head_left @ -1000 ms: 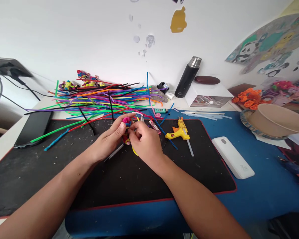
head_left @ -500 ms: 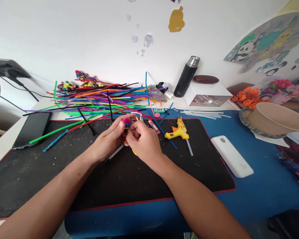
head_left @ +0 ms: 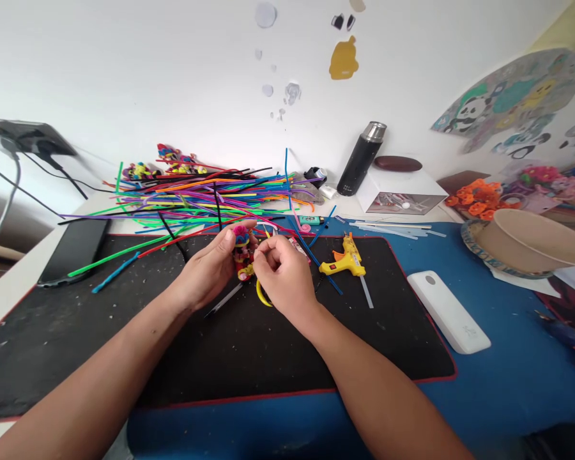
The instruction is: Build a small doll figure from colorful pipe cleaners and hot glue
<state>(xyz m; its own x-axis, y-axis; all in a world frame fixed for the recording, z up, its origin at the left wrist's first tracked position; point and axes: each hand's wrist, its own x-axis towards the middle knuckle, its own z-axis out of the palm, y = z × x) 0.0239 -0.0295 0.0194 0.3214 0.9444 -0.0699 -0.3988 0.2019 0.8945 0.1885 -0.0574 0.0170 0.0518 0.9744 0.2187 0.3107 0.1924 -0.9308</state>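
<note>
My left hand (head_left: 209, 267) is closed around a small pipe-cleaner figure (head_left: 242, 254) in pink, blue, yellow and red, its thumb along the upper side. Close by on the right, my right hand (head_left: 287, 268) has its thumb and fingers pinched together. Whatever is in that pinch, if anything, is too small to make out. Beneath the right hand a yellow scissor handle (head_left: 262, 295) shows on the black mat. A thin clear stick with a dark tip (head_left: 224, 300) lies below the left hand.
Many coloured pipe cleaners (head_left: 196, 198) lie heaped along the back, with similar figures (head_left: 177, 160) behind. A yellow glue gun (head_left: 345, 257), a white power bank (head_left: 449, 312), a black phone (head_left: 76, 249), a black thermos (head_left: 361, 160) and a tan bowl (head_left: 531, 239) stand or lie around the mat (head_left: 249, 358).
My right hand has drawn slightly right, away from the figure, so more of the figure shows. My left hand still holds it. The camera view has tilted up a little.
</note>
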